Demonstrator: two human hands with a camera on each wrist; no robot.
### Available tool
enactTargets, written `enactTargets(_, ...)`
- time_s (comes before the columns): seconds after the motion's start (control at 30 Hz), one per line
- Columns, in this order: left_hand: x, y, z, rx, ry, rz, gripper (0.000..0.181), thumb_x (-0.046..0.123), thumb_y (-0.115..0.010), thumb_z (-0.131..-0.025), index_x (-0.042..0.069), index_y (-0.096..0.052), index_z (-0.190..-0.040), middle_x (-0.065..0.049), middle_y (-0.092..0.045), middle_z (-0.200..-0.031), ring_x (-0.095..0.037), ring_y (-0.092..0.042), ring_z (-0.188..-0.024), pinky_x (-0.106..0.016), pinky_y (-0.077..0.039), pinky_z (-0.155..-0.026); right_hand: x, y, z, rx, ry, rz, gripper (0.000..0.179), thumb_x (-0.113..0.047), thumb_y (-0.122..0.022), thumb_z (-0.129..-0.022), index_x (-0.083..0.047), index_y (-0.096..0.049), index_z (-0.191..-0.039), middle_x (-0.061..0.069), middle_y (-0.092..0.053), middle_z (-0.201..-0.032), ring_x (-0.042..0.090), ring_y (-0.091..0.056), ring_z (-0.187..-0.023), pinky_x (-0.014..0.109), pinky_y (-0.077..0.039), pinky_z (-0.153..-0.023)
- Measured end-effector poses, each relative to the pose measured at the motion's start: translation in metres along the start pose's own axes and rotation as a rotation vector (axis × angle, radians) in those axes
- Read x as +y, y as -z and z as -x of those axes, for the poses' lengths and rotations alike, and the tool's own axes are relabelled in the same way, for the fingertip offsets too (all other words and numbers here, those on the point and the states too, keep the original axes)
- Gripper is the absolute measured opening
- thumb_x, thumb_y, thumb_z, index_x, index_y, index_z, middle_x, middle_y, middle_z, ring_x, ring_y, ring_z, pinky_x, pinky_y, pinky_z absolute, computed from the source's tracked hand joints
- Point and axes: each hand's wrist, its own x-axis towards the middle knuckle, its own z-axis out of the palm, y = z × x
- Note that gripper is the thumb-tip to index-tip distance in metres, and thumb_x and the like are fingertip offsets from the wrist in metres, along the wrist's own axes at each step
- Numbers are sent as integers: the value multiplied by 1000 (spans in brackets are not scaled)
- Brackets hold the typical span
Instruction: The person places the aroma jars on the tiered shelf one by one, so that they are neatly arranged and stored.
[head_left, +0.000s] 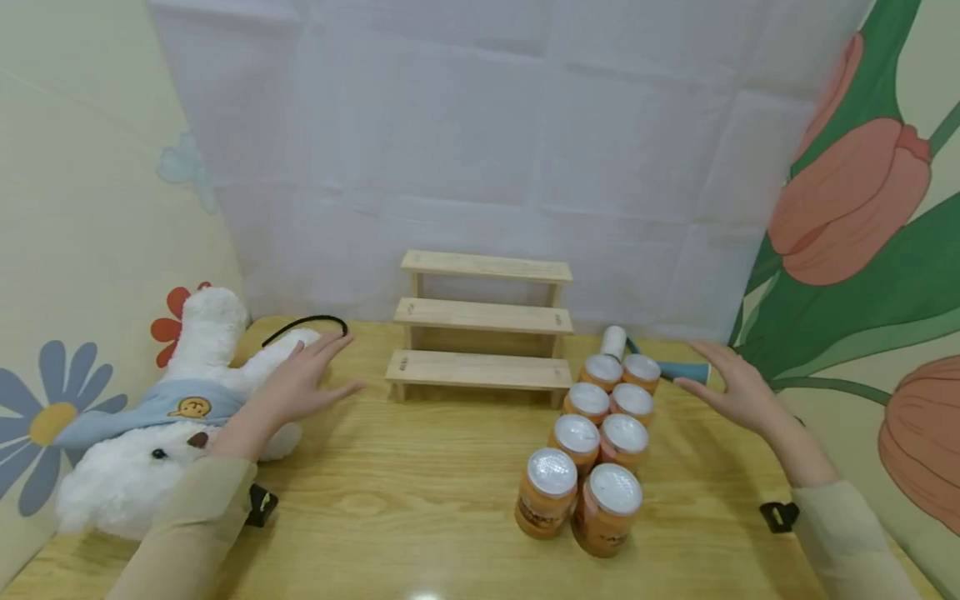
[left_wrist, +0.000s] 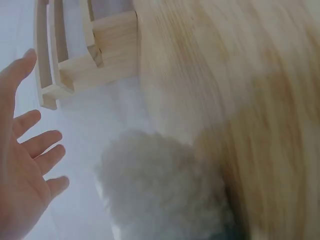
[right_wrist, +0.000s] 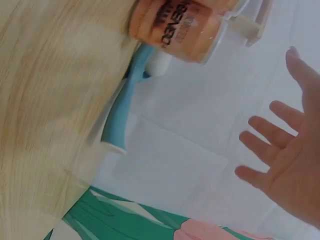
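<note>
Canisters (head_left: 577,437), orange, eight: upright on counter (head_left: 420,508), by stepped rack's (head_left: 480,315) right end. Probably rigid, smooth; grasp round body. Left hand (head_left: 298,382), right hand (head_left: 738,392): empty, fingers extended.

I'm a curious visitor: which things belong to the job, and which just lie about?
Likely the job, between left hand and right hand:
eight orange cylindrical cans, whitish tops
pale wooden stepped stand

Probably lying about:
white plush toy in blue cloth
blue tubular object
thin black cord
</note>
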Motion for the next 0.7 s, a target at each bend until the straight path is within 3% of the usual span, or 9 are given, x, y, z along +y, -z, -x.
enactTargets(0.2, 0, -6, -12, -16, 16, 152, 73, 46, -56, -92, 0, -34, -144, -28, -37, -143, -49, -34, -129, -63, -32, -104, -17, -3, 8, 112, 141, -78, 51, -19, -70, -85, 2, -53, -128, 25, -54, -127, 44, -49, -117, 55, -43, -92)
enactTargets(0.3, 0, -11, -16, -14, 32, 207, 68, 44, -55, -93, 2, -36, -143, -28, -37, -143, -48, -35, -129, -64, -33, -103, -26, -7, 14, 183, 221, -58, 46, -12, -74, -81, -1, -59, -123, 19, -62, -119, 36, -56, -109, 47, -47, -87)
enactTargets(0.37, -1, -14, -19, -7, 38, 246, 66, 42, -55, -93, 3, -37, -143, -27, -38, -143, -48, -35, -129, -64, -33, -102, -32, -9, 17, 203, 261, -72, 46, -9, -75, -78, -4, -60, -122, 16, -63, -117, 30, -57, -109, 34, -47, -92)
enactTargets(0.53, -4, -23, -26, -9, 21, 326, 65, 41, -55, -94, 2, -38, -142, -24, -41, -142, -44, -39, -128, -61, -36, -102, -47, -13, 25, 150, 288, -96, 48, -10, -73, -81, -10, -59, -126, 10, -63, -121, 24, -57, -112, 28, -48, -94)
enactTargets(0.6, -5, -27, -29, -17, 18, 340, 65, 41, -55, -94, 2, -38, -142, -23, -43, -141, -42, -42, -127, -58, -37, -103, -52, -15, 28, 127, 286, -102, 48, -11, -73, -81, -10, -58, -126, 9, -63, -122, 24, -58, -112, 34, -51, -89)
enactTargets(0.7, -4, -31, -33, -30, 26, 363, 66, 43, -55, -93, 2, -38, -142, -22, -44, -141, -41, -44, -126, -56, -37, -104, -58, -20, 33, 109, 288, -118, 46, -12, -74, -80, -9, -61, -123, 8, -65, -120, 23, -60, -109, 29, -53, -86)
